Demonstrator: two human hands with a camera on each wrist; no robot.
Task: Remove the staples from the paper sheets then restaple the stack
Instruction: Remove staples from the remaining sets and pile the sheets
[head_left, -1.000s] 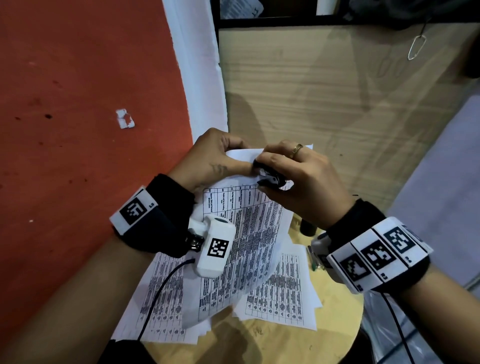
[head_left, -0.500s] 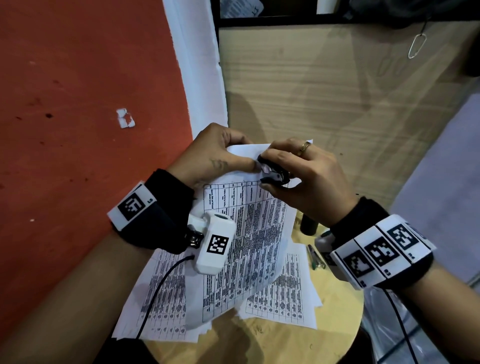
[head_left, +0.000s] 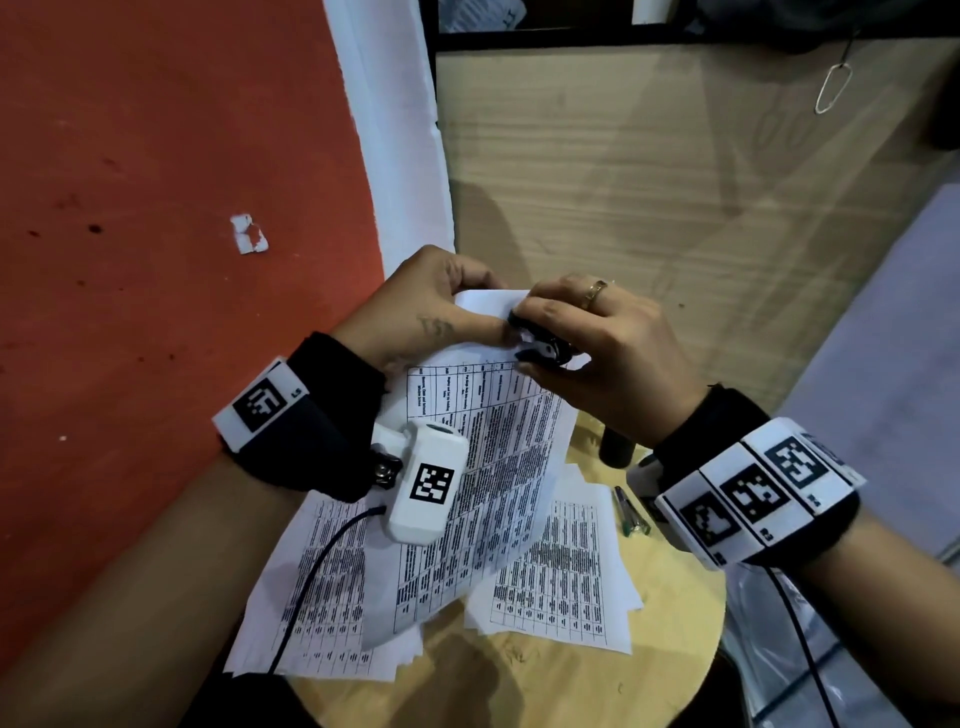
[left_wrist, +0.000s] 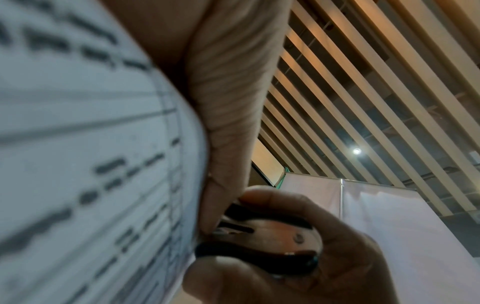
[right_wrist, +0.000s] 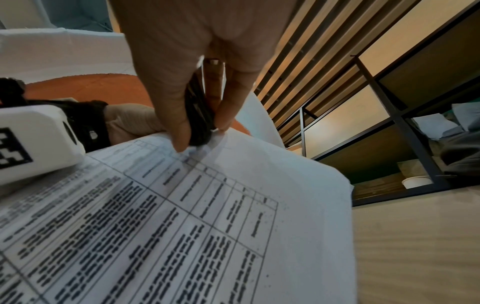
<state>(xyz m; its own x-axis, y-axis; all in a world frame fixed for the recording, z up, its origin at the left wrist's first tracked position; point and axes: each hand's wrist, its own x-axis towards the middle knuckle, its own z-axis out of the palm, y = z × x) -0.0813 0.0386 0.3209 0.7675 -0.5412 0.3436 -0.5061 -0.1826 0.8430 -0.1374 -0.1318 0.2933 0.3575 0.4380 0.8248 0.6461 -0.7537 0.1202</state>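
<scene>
A printed paper stack (head_left: 483, 467) with tables is lifted above a round wooden stool. My left hand (head_left: 441, 317) pinches its top corner, thumb on the front and fingers behind the sheets. My right hand (head_left: 587, 343) grips a small black staple remover (head_left: 540, 349) and presses its tip onto that same corner, right beside my left thumb. In the left wrist view the staple remover (left_wrist: 262, 240) shows a metal jaw at the edge of the paper (left_wrist: 91, 164). In the right wrist view the staple remover (right_wrist: 198, 115) sits between thumb and fingers, touching the paper (right_wrist: 207, 216). The staple itself is hidden.
More printed sheets (head_left: 561, 587) lie spread on the round wooden stool (head_left: 519, 686). A pen (head_left: 629, 512) and a dark cylinder (head_left: 615, 447) lie on the stool under my right wrist. An orange wall (head_left: 156, 208) is at left, a wooden panel (head_left: 649, 182) behind.
Both hands and the paper corner have risen slightly and shifted a little left. The staple remover stays on the corner, and the pen has come into view beneath my right wrist.
</scene>
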